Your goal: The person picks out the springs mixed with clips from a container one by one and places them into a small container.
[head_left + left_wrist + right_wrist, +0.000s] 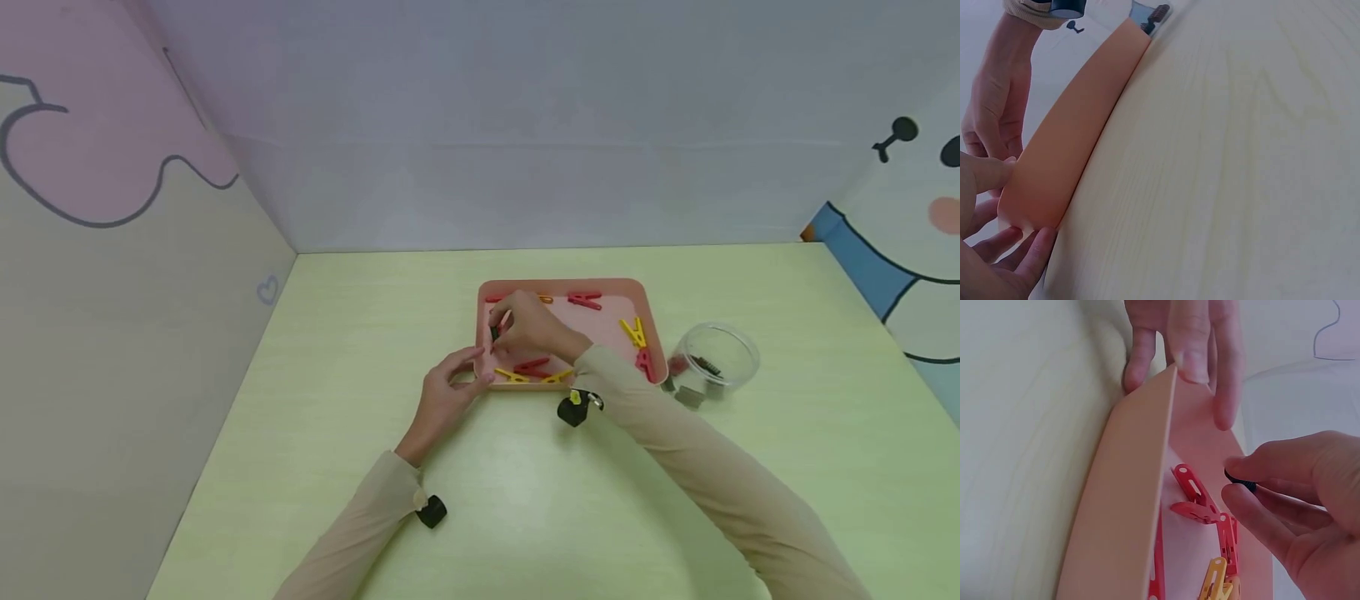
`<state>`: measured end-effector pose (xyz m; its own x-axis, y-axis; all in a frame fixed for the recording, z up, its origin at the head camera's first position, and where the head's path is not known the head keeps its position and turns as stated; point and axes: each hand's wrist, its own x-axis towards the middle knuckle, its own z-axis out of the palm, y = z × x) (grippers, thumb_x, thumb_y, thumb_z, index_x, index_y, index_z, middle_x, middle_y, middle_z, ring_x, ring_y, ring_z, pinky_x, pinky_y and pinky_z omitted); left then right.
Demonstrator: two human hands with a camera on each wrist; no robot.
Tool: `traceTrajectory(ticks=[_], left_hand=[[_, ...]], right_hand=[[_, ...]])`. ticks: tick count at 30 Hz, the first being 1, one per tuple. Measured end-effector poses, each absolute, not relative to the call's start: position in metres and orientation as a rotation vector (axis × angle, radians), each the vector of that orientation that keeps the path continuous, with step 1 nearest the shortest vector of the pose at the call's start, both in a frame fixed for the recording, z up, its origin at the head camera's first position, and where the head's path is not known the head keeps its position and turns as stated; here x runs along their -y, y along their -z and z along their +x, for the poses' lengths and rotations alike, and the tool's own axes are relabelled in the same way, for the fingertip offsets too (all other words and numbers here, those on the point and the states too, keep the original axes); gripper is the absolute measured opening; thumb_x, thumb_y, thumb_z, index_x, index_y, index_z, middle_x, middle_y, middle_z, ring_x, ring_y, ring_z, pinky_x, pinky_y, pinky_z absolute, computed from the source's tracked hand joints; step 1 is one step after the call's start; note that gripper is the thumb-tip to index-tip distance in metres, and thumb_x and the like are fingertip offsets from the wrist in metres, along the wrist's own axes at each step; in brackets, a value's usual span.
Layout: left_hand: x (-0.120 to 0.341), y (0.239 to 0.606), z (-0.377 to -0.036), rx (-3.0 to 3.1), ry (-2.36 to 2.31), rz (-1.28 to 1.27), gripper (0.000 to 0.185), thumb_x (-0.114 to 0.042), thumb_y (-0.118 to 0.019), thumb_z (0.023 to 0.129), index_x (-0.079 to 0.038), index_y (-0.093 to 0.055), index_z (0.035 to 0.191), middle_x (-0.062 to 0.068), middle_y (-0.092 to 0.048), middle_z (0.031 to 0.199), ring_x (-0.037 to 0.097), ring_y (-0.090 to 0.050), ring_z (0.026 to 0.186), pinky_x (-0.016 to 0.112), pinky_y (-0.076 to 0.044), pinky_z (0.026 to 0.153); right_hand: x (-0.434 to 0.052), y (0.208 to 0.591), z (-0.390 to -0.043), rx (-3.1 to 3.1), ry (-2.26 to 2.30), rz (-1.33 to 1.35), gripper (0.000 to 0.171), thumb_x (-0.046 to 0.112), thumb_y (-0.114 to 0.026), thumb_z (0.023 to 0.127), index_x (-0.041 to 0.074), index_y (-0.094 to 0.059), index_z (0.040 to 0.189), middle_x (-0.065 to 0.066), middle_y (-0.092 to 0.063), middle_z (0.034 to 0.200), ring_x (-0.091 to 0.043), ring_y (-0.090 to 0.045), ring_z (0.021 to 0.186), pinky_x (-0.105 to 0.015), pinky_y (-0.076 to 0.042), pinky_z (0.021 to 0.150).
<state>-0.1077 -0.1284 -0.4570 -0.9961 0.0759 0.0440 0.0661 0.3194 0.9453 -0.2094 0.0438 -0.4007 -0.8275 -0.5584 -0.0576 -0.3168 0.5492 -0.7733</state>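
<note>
A pink tray (pixel 562 286) holds several clothespins: red ones (pixel 585 300) and yellow ones (pixel 633 332) lie round its inside edges. My left hand (pixel 444 392) holds the tray at its near left corner, thumb over the rim. In the left wrist view those fingers rest at the outer wall (pixel 1079 119). Inside the tray's left end, my right hand (pixel 536 325) pinches a small dark piece (pixel 1244 482) between thumb and fingertips. Most of that piece is hidden by the fingers. Below it in the right wrist view are a red clothespin (pixel 1196 497) and a yellow one (pixel 1213 581).
Right of the tray stands a clear round jar (pixel 720 329) with dark and reddish pieces in it. The light wooden table (pixel 375 308) meets a pale wall (pixel 525 192) at the back. Side panels with cartoon drawings stand left and right.
</note>
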Motion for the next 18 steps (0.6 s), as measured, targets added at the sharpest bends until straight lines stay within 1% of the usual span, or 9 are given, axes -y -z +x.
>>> traceTrajectory(ticks=[2,5,10,15,18], left_hand=[[0.129,0.456,-0.108,-2.54,-1.814,0.139,0.046,-0.023,-0.072,0.085,-0.009,-0.06,0.127,0.005,-0.056,0.13,0.025,-0.056,0.111,0.038,-0.053,0.084],[0.128,0.448,-0.106,-2.527,-1.808,0.149,0.046,-0.018,-0.071,0.086,-0.004,-0.058,0.128,0.01,-0.054,0.132,0.029,-0.055,0.113,0.04,-0.052,0.086],[0.127,0.434,-0.104,-2.516,-1.808,0.163,0.045,-0.011,-0.069,0.086,0.002,-0.056,0.128,0.017,-0.052,0.133,0.035,-0.054,0.114,0.042,-0.052,0.085],[0.13,0.448,-0.11,-2.531,-1.81,0.147,0.047,-0.018,-0.072,0.085,-0.004,-0.058,0.128,0.011,-0.054,0.133,0.031,-0.055,0.113,0.041,-0.052,0.086],[0.131,0.455,-0.114,-2.547,-1.787,0.119,0.049,-0.025,-0.072,0.085,-0.011,-0.059,0.129,0.005,-0.054,0.133,0.026,-0.055,0.113,0.038,-0.052,0.086]], right_hand=[[-0.046,0.398,-0.208,-2.498,1.147,-0.69,0.02,0.001,-0.076,0.075,0.003,-0.073,0.095,-0.007,-0.068,0.09,-0.022,-0.061,0.078,-0.027,-0.055,0.064],[-0.05,0.394,-0.206,-2.513,1.136,-0.664,0.023,0.001,-0.076,0.075,0.002,-0.072,0.098,-0.005,-0.068,0.092,-0.023,-0.063,0.081,-0.027,-0.055,0.066],[-0.055,0.387,-0.203,-2.545,1.131,-0.68,0.021,0.001,-0.074,0.076,0.001,-0.072,0.096,-0.005,-0.067,0.09,-0.023,-0.062,0.079,-0.028,-0.055,0.065],[-0.059,0.383,-0.202,-2.568,1.119,-0.703,0.021,0.003,-0.074,0.077,0.002,-0.072,0.098,-0.004,-0.067,0.091,-0.021,-0.061,0.077,-0.027,-0.054,0.066],[-0.063,0.38,-0.2,-2.572,1.117,-0.703,0.023,0.005,-0.075,0.077,0.002,-0.072,0.099,-0.005,-0.067,0.094,-0.02,-0.061,0.078,-0.027,-0.055,0.067]])
